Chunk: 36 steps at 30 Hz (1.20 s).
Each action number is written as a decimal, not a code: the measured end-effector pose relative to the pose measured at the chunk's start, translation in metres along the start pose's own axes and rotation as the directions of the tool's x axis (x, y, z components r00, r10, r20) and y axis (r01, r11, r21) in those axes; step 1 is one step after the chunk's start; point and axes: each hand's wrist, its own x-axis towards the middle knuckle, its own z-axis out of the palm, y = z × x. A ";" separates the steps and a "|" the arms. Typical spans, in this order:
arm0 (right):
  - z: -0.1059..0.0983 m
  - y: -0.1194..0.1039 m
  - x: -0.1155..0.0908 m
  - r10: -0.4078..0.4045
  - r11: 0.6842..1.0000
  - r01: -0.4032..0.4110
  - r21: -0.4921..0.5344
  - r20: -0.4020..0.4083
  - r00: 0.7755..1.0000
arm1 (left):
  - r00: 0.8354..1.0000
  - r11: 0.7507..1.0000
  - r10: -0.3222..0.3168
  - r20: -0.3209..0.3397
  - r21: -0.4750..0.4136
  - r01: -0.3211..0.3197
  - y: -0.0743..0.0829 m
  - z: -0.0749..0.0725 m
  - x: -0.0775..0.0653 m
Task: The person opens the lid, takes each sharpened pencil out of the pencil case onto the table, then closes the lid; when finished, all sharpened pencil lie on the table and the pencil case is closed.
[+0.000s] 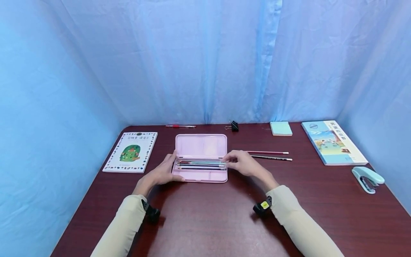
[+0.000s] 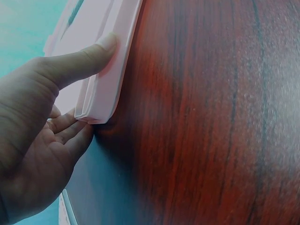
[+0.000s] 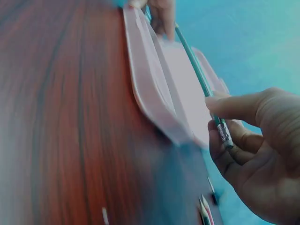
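An open pink pencil case (image 1: 192, 175) lies on the table, its lid (image 1: 200, 145) folded back, with several pencils (image 1: 200, 168) lying lengthwise inside. At its left end my left hand (image 1: 163, 172) grips the case, the thumb pressing on the front rim and the other fingers round the side. My right hand (image 1: 242, 163) is at the case's right end. In the right wrist view it pinches a green pencil (image 3: 196, 67) between thumb and fingers near the eraser end, and the pencil slants over the case.
Right of the case lie a red pencil (image 1: 269, 152) and a dark pencil (image 1: 273, 157). Behind are a red pen (image 1: 181, 126), a binder clip (image 1: 235, 126) and sticky notes (image 1: 281, 129). Books (image 1: 130, 152) (image 1: 334, 142) flank both sides; a stapler (image 1: 368, 179) is far right.
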 end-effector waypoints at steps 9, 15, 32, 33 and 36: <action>-0.047 0.041 -0.043 0.043 0.996 -0.049 -0.078 -0.079 0.996 | 1.000 1.000 0.004 -0.003 0.005 -0.004 -0.002 0.000 -0.001; -0.071 0.071 -0.080 0.134 0.980 -0.151 -0.133 -0.130 0.982 | 1.000 1.000 0.008 -0.002 0.011 -0.008 -0.003 0.002 -0.002; -0.088 0.098 -0.104 0.190 0.943 -0.243 -0.226 -0.230 0.954 | 0.999 0.999 0.035 -0.016 0.026 -0.034 -0.003 0.002 0.001; -0.088 0.099 -0.104 0.184 0.943 -0.239 -0.232 -0.236 0.954 | 0.999 0.999 0.036 -0.017 0.025 -0.035 -0.003 0.002 0.001; -0.087 0.099 -0.104 0.164 0.944 -0.226 -0.240 -0.252 0.954 | 0.999 0.999 0.036 -0.018 0.031 -0.036 -0.003 0.001 0.002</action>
